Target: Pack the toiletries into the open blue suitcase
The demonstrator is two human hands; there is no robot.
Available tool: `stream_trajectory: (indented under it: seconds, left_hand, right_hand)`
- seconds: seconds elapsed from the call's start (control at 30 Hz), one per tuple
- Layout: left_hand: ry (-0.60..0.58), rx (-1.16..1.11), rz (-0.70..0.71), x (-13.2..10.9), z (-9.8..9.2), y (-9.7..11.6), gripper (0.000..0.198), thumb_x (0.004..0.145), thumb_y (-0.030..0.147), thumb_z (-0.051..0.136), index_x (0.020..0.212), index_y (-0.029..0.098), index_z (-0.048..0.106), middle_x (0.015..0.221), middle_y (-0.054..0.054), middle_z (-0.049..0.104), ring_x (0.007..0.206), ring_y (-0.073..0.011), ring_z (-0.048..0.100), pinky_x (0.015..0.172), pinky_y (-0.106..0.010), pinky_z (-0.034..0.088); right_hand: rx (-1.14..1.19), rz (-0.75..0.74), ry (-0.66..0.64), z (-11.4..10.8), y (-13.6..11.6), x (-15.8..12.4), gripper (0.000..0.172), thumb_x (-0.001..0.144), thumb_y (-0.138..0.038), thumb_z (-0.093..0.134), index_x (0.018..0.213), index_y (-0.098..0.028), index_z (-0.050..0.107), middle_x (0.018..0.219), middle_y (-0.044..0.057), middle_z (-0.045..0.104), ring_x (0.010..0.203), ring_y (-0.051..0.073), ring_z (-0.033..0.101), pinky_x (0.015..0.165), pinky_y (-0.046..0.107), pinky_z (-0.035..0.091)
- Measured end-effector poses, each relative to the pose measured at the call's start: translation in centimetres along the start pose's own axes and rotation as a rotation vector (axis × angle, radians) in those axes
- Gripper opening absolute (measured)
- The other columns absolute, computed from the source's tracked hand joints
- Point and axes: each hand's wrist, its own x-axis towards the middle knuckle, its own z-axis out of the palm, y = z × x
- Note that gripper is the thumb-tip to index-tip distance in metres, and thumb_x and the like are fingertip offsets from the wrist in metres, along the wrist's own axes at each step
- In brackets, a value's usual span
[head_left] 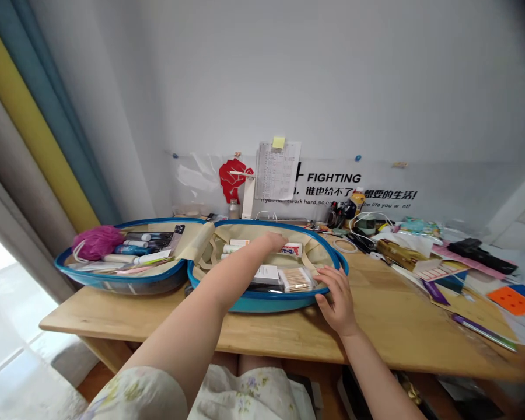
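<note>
A blue-rimmed suitcase (262, 303) lies spread open on the desk, its two halves side by side. My left hand (276, 240) reaches into the right half, at the left end of a white carton with red and blue print (291, 250); its fingertips are hidden, so a hold cannot be told. My right hand (338, 294) grips the right half's front right edge, fingers over the rim and thumb outside. Beside those fingers is a clear pack of cotton swabs (296, 280). A white-and-grey box (266, 274) sits left of the pack, and white tubes (231, 249) lie farther back.
The left half holds a magenta mesh bath puff (97, 242), a blue bottle (131, 250) and several toiletries. Right of the suitcase, the wooden desk (367, 315) carries a tape roll (345, 246), a gold pouch (396, 255), pens and papers. A wall stands behind, curtains left.
</note>
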Motion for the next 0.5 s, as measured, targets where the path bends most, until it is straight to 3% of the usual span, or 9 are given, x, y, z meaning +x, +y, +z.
stream_trajectory:
  seconds: [0.2,0.5]
  left_hand:
    - [-0.005,-0.032,-0.022,1.4,1.9,-0.4,0.034,0.092,0.036,0.057,0.121,0.018,0.056,0.123,-0.009,0.058,0.105,-0.0212,0.060,0.088,-0.043,0.052]
    - [0.065,-0.050,-0.138,1.2,3.9,-3.0,0.036,0.091,0.036,0.058,0.122,0.018,0.056,0.124,-0.010,0.057,0.106,-0.0222,0.059,0.089,-0.044,0.052]
  right_hand:
    - [0.002,0.004,-0.004,0.0,-0.1,0.0,0.031,0.091,-0.046,0.042,0.105,-0.025,0.059,0.108,0.008,0.065,0.112,0.027,0.058,0.104,0.051,0.037]
    - [-0.009,-0.024,-0.003,-0.2,-0.3,0.1,0.030,0.092,-0.046,0.041,0.106,-0.024,0.058,0.107,0.008,0.065,0.112,0.027,0.058,0.104,0.050,0.036]
